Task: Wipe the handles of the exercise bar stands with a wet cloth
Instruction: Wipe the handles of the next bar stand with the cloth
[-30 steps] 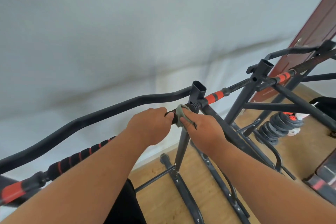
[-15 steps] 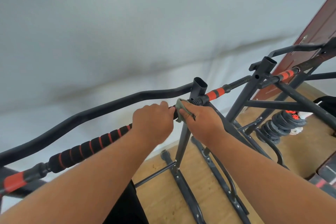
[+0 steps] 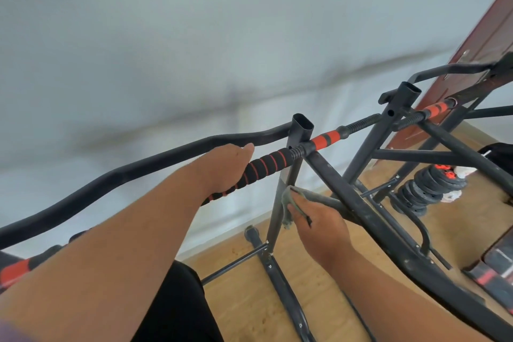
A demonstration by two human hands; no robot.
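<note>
A black foam handle (image 3: pixel 268 165) with thin red rings runs across the top of the dark metal exercise bar stand (image 3: pixel 288 189). My left hand (image 3: pixel 224 168) grips this handle from above, just left of the stand's upright post. Lower down, my right hand (image 3: pixel 317 226) holds a small grey-green cloth (image 3: pixel 288 204) against the post and a slanted brace. An orange and black grip (image 3: pixel 326 138) continues the bar to the right, toward a second upright (image 3: pixel 399 103).
A long curved black bar (image 3: pixel 133 172) runs behind the handle along the white wall. Black weight plates (image 3: pixel 429 189) lie on the wooden floor (image 3: pixel 249 308) at the right. A red-brown door (image 3: pixel 477 44) stands at the far right. Stand feet cross the floor below.
My right hand has dropped with the cloth from the handle's end down to the upright post. My left hand slid a little left along the foam, uncovering the ringed section.
</note>
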